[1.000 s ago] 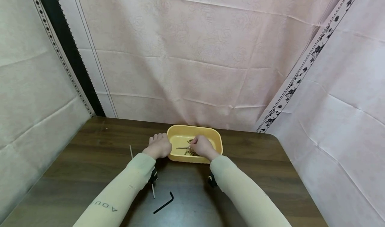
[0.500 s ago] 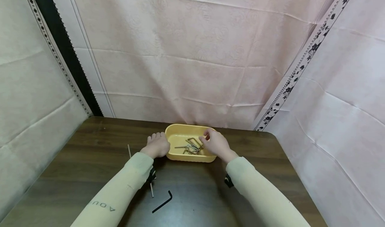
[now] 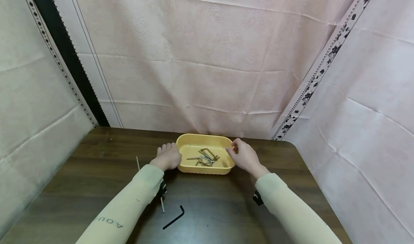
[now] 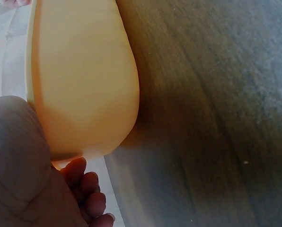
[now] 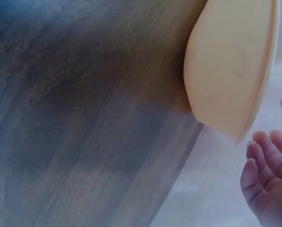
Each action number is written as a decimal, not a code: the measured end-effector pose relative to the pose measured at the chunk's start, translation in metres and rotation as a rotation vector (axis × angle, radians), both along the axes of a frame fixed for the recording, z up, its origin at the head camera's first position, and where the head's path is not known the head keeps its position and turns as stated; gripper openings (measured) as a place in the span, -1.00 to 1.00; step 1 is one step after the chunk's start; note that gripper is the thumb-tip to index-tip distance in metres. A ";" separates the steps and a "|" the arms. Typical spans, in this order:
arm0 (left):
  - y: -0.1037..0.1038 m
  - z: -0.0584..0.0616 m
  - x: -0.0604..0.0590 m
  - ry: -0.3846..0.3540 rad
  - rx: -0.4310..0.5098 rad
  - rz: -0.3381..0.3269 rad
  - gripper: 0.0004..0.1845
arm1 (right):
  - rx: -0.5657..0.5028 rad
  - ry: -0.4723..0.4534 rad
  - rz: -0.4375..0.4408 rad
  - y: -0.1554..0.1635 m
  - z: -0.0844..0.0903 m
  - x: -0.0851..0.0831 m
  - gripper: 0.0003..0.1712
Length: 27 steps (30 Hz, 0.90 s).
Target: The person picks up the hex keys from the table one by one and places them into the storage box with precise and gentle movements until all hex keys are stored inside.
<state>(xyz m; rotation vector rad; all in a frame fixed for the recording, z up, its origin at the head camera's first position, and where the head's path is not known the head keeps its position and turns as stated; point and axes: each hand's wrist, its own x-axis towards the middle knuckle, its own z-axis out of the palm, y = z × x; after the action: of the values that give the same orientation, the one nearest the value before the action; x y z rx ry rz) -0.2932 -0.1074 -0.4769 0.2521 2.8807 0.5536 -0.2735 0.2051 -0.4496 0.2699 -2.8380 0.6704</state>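
Head view shows one hex key [image 3: 173, 220], left fingers [image 3: 168, 147] gripping one tray [image 3: 202, 143], right fingers [image 3: 238, 143] loosely parted, empty

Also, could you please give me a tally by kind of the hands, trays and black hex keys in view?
Hands: 2 (left hand, right hand)
Yellow tray: 1
Black hex key: 1
Total: 4
The metal pieces in the tray are left out; they overlap too much to count surely.
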 end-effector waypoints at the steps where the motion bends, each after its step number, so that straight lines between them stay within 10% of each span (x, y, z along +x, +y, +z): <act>1: 0.000 0.000 0.001 0.001 0.000 0.000 -0.66 | -0.012 0.001 0.013 0.000 0.000 0.001 -0.57; 11: -0.001 0.004 0.002 -0.002 -0.001 -0.013 -0.68 | -0.282 0.016 0.288 -0.011 0.003 0.029 -0.72; 18: 0.000 0.005 0.001 -0.002 0.000 -0.012 -0.67 | -0.488 -0.177 0.460 -0.029 -0.005 0.066 -0.71; 27: 0.000 0.008 0.002 -0.013 -0.010 -0.009 -0.64 | -0.391 -0.415 0.608 -0.053 -0.042 0.081 -0.57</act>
<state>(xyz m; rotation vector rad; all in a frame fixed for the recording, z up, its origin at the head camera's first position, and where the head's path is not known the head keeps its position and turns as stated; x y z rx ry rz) -0.2909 -0.1079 -0.4693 0.2596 2.8679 0.5366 -0.1921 0.1523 -0.4921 1.0496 -2.8917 1.5319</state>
